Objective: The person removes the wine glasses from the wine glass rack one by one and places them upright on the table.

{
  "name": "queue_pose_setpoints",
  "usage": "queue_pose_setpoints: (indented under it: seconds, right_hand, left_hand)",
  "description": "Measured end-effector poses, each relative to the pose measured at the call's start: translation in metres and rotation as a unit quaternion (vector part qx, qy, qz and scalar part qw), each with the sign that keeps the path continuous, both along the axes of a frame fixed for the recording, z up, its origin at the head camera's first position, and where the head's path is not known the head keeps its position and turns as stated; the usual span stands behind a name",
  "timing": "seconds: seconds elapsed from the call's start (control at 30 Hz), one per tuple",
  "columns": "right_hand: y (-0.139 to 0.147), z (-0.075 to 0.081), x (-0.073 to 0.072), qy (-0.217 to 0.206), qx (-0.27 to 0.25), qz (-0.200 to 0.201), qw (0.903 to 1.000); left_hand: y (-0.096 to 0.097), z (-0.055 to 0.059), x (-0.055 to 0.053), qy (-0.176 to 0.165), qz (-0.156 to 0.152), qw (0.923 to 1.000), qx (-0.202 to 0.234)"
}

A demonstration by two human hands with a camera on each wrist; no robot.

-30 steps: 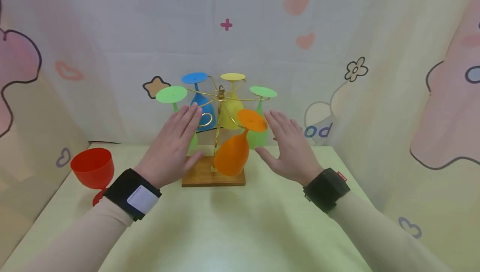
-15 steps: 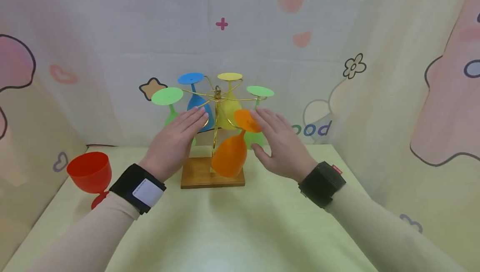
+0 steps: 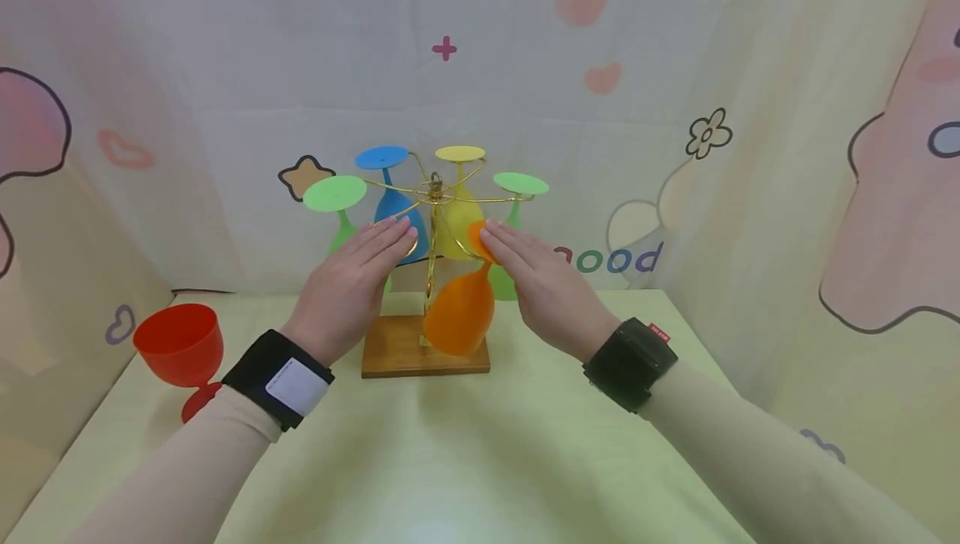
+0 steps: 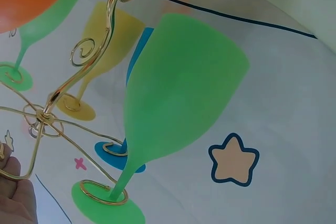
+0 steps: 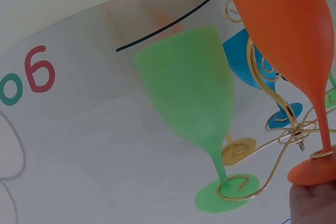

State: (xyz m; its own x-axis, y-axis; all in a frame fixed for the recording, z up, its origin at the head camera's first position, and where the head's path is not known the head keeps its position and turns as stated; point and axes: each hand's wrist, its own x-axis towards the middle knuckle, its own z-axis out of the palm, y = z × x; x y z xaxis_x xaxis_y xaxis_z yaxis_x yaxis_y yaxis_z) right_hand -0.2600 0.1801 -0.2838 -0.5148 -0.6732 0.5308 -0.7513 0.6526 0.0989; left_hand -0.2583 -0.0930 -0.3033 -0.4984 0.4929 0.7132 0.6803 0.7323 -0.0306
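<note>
A gold wire glass rack (image 3: pixel 432 269) stands on a wooden base (image 3: pixel 390 352). Goblets hang upside down from its arms: orange (image 3: pixel 459 315) in front, green (image 3: pixel 335 193) at left, blue (image 3: pixel 382 157), yellow (image 3: pixel 461 153) and another green (image 3: pixel 521 184) at right. My left hand (image 3: pixel 347 290), fingers straight, is at the rack's front-left arm, whose loop bears no goblet; whether it touches is unclear. In the left wrist view, its fingertips (image 4: pixel 10 177) are beside the wire. The fingers of my right hand (image 3: pixel 551 286) lie straight at the orange goblet's foot (image 5: pixel 312 171), seemingly touching it.
A red goblet (image 3: pixel 180 348) stands upright on the pale table (image 3: pixel 465 461) at the left, near my left wristband (image 3: pixel 277 377). A printed curtain (image 3: pixel 300 52) closes off the back and both sides.
My right hand has moved left and inward, over the orange goblet's foot. My left hand has shifted slightly toward the front-left loop. The goblets hang as before; the view has shifted slightly.
</note>
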Motion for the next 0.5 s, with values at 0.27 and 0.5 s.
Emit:
queue_pose_setpoints:
  seconds: [0.27,0.5]
  right_hand:
    - [-0.002,0.000,0.003,0.001,-0.006,0.005,1.0000]
    - [-0.014,0.016,0.003,-0.024,0.018,0.038,0.9988]
  left_hand:
    - [0.001,0.001,-0.001,-0.011,-0.004,0.9999,0.005]
    - [0.000,0.001,-0.001,-0.009,-0.009,0.9999,0.010]
